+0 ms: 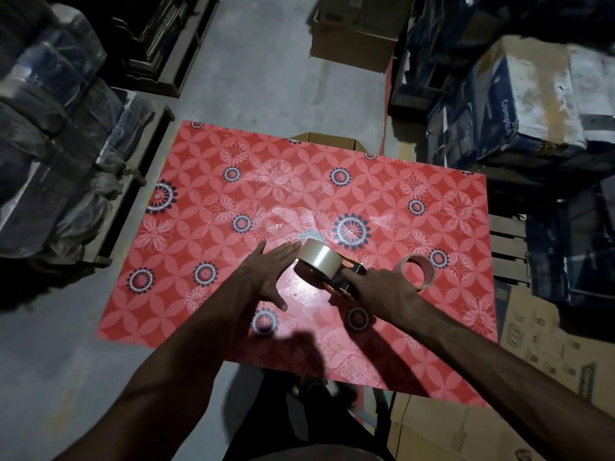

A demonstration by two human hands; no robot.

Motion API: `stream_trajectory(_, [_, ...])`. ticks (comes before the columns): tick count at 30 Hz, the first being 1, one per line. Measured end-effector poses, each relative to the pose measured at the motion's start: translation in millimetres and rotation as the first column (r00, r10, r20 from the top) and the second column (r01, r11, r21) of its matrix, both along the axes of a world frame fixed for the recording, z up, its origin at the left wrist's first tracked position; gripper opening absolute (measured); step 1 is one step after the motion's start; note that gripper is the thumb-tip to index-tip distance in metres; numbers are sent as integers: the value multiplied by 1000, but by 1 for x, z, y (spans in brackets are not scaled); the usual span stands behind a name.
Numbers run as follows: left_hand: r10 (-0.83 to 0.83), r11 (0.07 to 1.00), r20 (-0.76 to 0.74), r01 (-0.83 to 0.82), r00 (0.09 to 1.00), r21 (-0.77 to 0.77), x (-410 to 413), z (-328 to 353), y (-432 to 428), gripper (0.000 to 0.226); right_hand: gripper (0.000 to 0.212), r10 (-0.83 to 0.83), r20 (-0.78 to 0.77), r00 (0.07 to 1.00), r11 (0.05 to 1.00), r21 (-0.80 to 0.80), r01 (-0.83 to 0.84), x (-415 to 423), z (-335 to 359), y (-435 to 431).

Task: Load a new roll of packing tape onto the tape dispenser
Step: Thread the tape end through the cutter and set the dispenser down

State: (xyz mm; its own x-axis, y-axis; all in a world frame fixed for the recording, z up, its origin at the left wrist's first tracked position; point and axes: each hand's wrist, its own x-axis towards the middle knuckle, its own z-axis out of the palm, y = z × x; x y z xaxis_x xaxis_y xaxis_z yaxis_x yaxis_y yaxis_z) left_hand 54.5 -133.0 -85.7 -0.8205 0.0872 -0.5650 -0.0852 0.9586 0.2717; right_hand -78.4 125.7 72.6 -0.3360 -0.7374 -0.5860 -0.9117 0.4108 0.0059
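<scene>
A full roll of clear packing tape (pixel 318 260) sits on the black tape dispenser (pixel 346 281), which lies on the red flower-patterned table (pixel 233 194). My left hand (pixel 271 272) is flat with straight fingers, its fingertips against the roll's left side. My right hand (pixel 382 287) grips the dispenser by its handle end, fingers curled round it. A nearly used-up tape roll (pixel 418 272), mostly a bare core, stands on edge just right of my right hand.
Cardboard boxes (pixel 352 34) stand behind the table and at the right (pixel 549 344). Stacked dusty cartons (pixel 532 104) fill the far right; plastic-wrapped bundles (pixel 50 144) fill the left. Grey concrete floor (pixel 249 78) runs between them.
</scene>
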Motion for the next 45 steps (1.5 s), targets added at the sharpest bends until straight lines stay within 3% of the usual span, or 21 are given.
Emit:
stream_trajectory(8, [2, 1000, 2, -2, 1000, -7, 1, -2, 0, 161, 46, -70, 57, 996, 997, 46, 67, -4, 8, 5])
stream_trajectory(11, [-3, 1000, -21, 3, 1000, -15, 4, -4, -1, 161, 51, 50, -7, 999, 979, 197, -48, -9, 28, 23])
stream_trajectory(13, [-7, 1000, -29, 7, 1000, -6, 5, -4, -2, 161, 56, 45, -58, 997, 968, 248, -30, -15, 38, 55])
stream_trajectory(21, [-4, 1000, 12, 4, 1000, 12, 3, 4, 1, 166, 57, -40, -110, 993, 985, 164, 58, -26, 20, 109])
stream_trajectory(25, [44, 999, 36, -44, 998, -3, -1, 16, 14, 161, 64, -223, 28, 974, 973, 63, 221, -35, 12, 121])
stream_trajectory(27, [93, 996, -4, -93, 996, -10, -3, 22, 23, 139, 63, -375, 225, 899, 923, 5, 384, -38, 6, 126])
stream_trajectory(30, [154, 988, -74, -154, 985, 8, -5, 30, 33, 109, 52, -465, 467, 752, 815, -106, 570, -35, -5, 126])
stream_trajectory(35, [215, 976, -98, -216, 972, -6, -1, 41, 40, 98, 39, -582, 582, 568, 584, -187, 790, -16, -32, 108])
stream_trajectory(40, [254, 961, -148, -266, 956, -68, 2, 46, 38, 66, 51, -664, 671, 330, 306, -159, 939, -8, -67, 80])
stream_trajectory(45, [297, 953, -182, -304, 937, -11, 4, 46, 38, 53, 59, -675, 680, 286, 253, -150, 956, 10, -85, 51])
